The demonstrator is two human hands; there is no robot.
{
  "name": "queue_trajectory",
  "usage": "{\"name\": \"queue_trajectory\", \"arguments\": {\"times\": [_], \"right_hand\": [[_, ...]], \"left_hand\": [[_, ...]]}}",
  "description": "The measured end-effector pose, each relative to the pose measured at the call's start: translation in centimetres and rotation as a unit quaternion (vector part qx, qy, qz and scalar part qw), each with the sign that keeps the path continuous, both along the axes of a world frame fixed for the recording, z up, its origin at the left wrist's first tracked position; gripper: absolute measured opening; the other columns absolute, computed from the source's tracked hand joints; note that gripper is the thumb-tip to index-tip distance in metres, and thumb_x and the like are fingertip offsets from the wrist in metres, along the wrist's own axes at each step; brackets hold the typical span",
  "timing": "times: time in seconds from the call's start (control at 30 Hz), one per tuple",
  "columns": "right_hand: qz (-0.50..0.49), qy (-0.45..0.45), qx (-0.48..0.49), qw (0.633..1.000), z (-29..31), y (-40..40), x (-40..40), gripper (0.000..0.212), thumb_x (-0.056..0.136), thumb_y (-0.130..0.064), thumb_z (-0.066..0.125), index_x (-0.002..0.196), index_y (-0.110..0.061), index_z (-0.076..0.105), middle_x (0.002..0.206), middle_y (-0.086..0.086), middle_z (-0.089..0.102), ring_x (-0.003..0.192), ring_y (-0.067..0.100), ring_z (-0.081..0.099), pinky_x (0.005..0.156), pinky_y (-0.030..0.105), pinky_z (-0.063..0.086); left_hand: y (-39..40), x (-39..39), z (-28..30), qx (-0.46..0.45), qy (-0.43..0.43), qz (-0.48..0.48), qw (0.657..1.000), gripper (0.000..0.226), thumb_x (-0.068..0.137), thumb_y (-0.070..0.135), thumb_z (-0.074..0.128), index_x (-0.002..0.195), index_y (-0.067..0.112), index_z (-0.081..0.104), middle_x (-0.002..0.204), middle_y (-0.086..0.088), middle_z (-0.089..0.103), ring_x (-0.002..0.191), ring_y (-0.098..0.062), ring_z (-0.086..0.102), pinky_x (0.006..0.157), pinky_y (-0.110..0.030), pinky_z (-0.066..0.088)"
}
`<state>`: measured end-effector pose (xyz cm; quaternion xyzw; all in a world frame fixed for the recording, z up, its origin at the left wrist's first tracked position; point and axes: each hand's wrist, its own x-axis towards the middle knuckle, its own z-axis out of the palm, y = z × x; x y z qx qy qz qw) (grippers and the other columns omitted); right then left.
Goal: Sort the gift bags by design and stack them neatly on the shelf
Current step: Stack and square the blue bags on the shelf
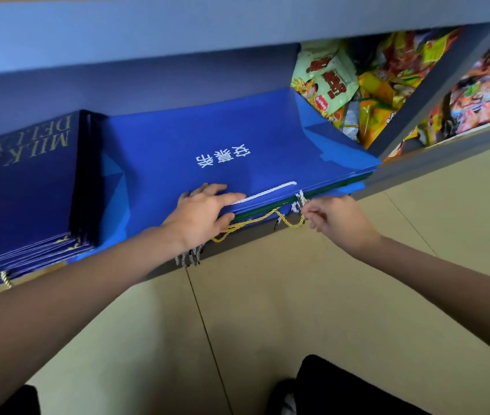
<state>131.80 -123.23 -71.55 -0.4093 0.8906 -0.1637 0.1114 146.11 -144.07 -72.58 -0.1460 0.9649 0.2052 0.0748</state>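
Both hands reach to the shelf's (267, 235) front edge. Left hand (205, 214) lies flat, fingers spread, on the top bright blue gift bag (208, 139) beside its white cord handle (267, 191). Right hand (339, 220) pinches a striped cord (300, 202) just beside the yellow cord (255, 220) under that stack. Navy gift bags (22, 187) lie left of the left hand.
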Motion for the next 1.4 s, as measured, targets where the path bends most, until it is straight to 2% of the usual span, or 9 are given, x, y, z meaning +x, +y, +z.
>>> {"name": "queue_trajectory", "arguments": {"times": [0.17, 0.27, 0.43, 0.57, 0.67, 0.83, 1.07, 1.2, 1.4], "right_hand": [[-0.034, 0.019, -0.022, 0.999, 0.8, 0.3, -0.3, 0.012, 0.085, 0.001, 0.057, 0.088, -0.006, 0.067, 0.071, 0.005, 0.066, 0.072, 0.024, 0.064, 0.074, 0.027, 0.048], [-0.125, 0.007, -0.105, 0.987, 1.2, 0.6, -0.6, 0.01, 0.083, -0.001, 0.061, 0.081, -0.01, 0.064, 0.073, 0.003, 0.064, 0.063, 0.013, 0.057, 0.064, 0.009, 0.041], [-0.245, -0.07, -0.266, 0.93, 1.0, -0.1, 0.3, 0.019, 0.082, 0.001, 0.061, 0.073, -0.016, 0.061, 0.076, 0.003, 0.066, 0.062, -0.002, 0.059, 0.066, 0.013, 0.046], [-0.111, 0.017, -0.245, 0.963, 1.3, -2.5, 2.8, 0.009, 0.08, -0.003, 0.067, 0.08, -0.012, 0.066, 0.075, -0.007, 0.062, 0.076, 0.018, 0.059, 0.07, 0.024, 0.047], [0.024, 0.029, -0.147, 0.988, 1.1, -3.9, 3.8, 0.015, 0.081, -0.014, 0.07, 0.096, -0.013, 0.069, 0.086, -0.009, 0.065, 0.085, 0.012, 0.05, 0.07, 0.027, 0.045], [-0.044, -0.019, -0.198, 0.979, 0.8, -4.0, 4.9, 0.006, 0.083, -0.015, 0.068, 0.088, -0.012, 0.07, 0.07, -0.015, 0.059, 0.072, 0.011, 0.053, 0.074, 0.028, 0.046], [-0.068, -0.009, -0.174, 0.982, -2.3, -11.6, 11.4, 0.039, 0.072, -0.049, 0.074, 0.097, -0.018, 0.073, 0.096, 0.001, 0.053, 0.101, 0.022, 0.044, 0.083, 0.035, 0.03], [-0.107, -0.002, -0.198, 0.974, -3.1, -13.1, 12.4, 0.017, 0.081, -0.03, 0.07, 0.089, -0.016, 0.074, 0.096, 0.002, 0.052, 0.1, 0.025, 0.043, 0.076, 0.031, 0.023], [-0.157, -0.011, -0.268, 0.95, -0.3, -9.8, 6.5, 0.012, 0.086, -0.021, 0.066, 0.088, -0.013, 0.076, 0.086, 0.004, 0.058, 0.094, 0.027, 0.047, 0.083, 0.039, 0.038]], "left_hand": [[-0.3, -0.1, 1.0, 0.028, 0.014, -0.003, 1.0, 0.042, 0.097, 0.031, 0.049, 0.138, 0.038, 0.043, 0.151, 0.002, 0.034, 0.138, -0.019, 0.031, 0.106, -0.038, 0.03], [-1.6, -0.5, 2.0, 0.076, 0.003, -0.006, 0.997, 0.039, 0.092, 0.034, 0.057, 0.13, 0.033, 0.053, 0.135, 0.011, 0.052, 0.124, -0.015, 0.046, 0.099, -0.029, 0.034], [-3.7, -1.6, 3.8, 0.142, -0.028, -0.026, 0.989, 0.035, 0.09, 0.029, 0.06, 0.124, 0.022, 0.061, 0.113, 0.01, 0.061, 0.103, -0.003, 0.051, 0.088, -0.011, 0.033], [-4.0, -1.3, 3.3, 0.142, 0.02, 0.005, 0.99, 0.033, 0.095, 0.03, 0.052, 0.126, 0.021, 0.06, 0.125, 0.008, 0.06, 0.117, -0.008, 0.051, 0.094, -0.011, 0.029], [-4.0, -1.2, 3.1, 0.14, 0.019, 0.01, 0.99, 0.035, 0.096, 0.032, 0.049, 0.129, 0.022, 0.057, 0.131, 0.009, 0.057, 0.12, -0.005, 0.047, 0.093, -0.009, 0.026], [-4.5, -1.6, 3.6, 0.143, -0.005, -0.003, 0.99, 0.034, 0.097, 0.031, 0.047, 0.128, 0.022, 0.058, 0.128, 0.008, 0.059, 0.119, -0.007, 0.05, 0.094, -0.013, 0.03], [-5.1, -1.8, 3.8, 0.173, -0.006, -0.003, 0.985, 0.033, 0.096, 0.03, 0.049, 0.126, 0.019, 0.06, 0.124, 0.004, 0.061, 0.117, -0.01, 0.052, 0.102, -0.025, 0.037], [-5.8, -1.8, 3.6, 0.189, 0.027, 0.007, 0.982, 0.031, 0.097, 0.029, 0.048, 0.122, 0.019, 0.063, 0.111, 0.008, 0.063, 0.104, -0.006, 0.052, 0.091, -0.02, 0.038], [-5.7, -1.7, 3.0, 0.165, 0.041, -0.027, 0.985, 0.033, 0.097, 0.029, 0.048, 0.126, 0.02, 0.06, 0.124, 0.005, 0.061, 0.114, -0.009, 0.053, 0.101, -0.023, 0.037]]}}
